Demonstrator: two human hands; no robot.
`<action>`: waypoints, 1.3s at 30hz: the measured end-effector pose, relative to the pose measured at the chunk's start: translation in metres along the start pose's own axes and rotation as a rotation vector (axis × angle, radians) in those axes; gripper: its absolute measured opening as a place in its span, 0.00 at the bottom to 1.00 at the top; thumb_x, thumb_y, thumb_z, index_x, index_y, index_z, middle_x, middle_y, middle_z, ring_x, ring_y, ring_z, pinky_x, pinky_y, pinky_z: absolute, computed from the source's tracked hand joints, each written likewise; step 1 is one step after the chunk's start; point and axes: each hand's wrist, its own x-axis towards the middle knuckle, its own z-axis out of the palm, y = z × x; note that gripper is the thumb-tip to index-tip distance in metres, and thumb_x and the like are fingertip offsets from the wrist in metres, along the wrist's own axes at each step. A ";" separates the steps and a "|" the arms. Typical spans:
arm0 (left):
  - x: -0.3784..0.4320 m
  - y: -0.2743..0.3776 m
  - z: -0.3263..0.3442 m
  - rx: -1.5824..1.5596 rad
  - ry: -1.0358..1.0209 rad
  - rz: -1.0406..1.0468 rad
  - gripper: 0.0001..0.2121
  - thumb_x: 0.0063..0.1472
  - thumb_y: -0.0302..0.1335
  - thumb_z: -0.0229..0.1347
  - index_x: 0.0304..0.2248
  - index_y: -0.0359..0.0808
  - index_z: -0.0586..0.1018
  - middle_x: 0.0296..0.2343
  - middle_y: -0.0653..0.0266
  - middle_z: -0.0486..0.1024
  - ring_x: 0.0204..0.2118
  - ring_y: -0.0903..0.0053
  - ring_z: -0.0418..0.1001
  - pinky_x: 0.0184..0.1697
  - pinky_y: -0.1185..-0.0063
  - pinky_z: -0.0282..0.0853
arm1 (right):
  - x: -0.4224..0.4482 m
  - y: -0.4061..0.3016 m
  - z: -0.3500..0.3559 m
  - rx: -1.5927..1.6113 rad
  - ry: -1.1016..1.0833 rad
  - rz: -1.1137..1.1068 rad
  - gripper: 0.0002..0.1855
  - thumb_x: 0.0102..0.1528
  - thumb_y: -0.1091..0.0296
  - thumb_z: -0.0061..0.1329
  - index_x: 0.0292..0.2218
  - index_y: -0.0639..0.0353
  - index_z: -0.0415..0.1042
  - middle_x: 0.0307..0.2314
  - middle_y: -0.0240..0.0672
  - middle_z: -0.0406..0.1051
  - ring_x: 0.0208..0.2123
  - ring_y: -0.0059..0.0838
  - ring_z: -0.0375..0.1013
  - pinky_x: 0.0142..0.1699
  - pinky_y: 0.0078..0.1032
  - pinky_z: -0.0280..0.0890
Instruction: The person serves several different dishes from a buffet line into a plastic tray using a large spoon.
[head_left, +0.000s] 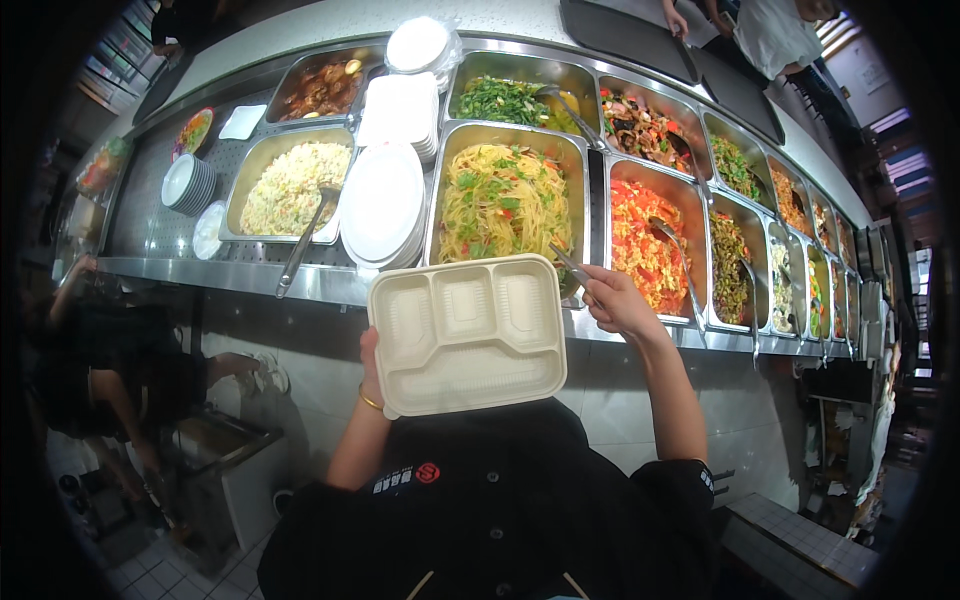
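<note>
My left hand (369, 360) grips the left edge of a cream four-compartment takeaway tray (465, 371), which looks to hold no food. The tray is in front of my chest and overlaps the counter's near edge. In my right hand (621, 301) is the handle of a metal serving utensil (568, 262); its far end reaches into the shredded potato dish (506, 199), and whether it is a spoon or tongs is hard to tell. That dish, mixed with green leaves and red bits, fills a steel pan just beyond the tray.
Fried rice (296, 187) with a ladle (307, 244) stands left of stacked white plates (382, 202). Tomato and egg (645, 240) sits right, with several more pans beyond. Spoon handles overhang the steel counter edge (225, 276). A person (120, 367) bends at far left; others stand across the counter.
</note>
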 end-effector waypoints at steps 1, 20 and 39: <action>-0.002 0.000 -0.001 0.000 -0.005 0.001 0.39 0.54 0.55 0.45 0.57 0.35 0.56 0.54 0.55 0.60 0.54 0.64 0.62 0.54 0.67 0.62 | -0.002 -0.003 -0.002 0.049 -0.008 0.015 0.22 0.59 0.73 0.35 0.54 0.65 0.57 0.18 0.24 0.60 0.11 0.09 0.51 0.12 0.09 0.44; -0.026 -0.004 -0.003 -0.006 -0.009 0.134 0.42 0.45 0.44 0.61 0.55 0.31 0.57 0.51 0.52 0.64 0.52 0.62 0.65 0.53 0.67 0.64 | 0.011 0.008 -0.027 -0.065 0.083 -0.083 0.21 0.58 0.72 0.34 0.53 0.65 0.60 0.17 0.24 0.60 0.11 0.10 0.54 0.14 0.12 0.48; -0.024 -0.007 0.012 -0.097 -0.056 0.250 0.35 0.53 0.42 0.57 0.56 0.33 0.58 0.53 0.53 0.62 0.54 0.62 0.62 0.56 0.65 0.60 | 0.011 0.013 -0.030 -0.341 0.238 -0.244 0.20 0.59 0.73 0.34 0.52 0.64 0.61 0.15 0.18 0.56 0.11 0.07 0.52 0.15 0.11 0.47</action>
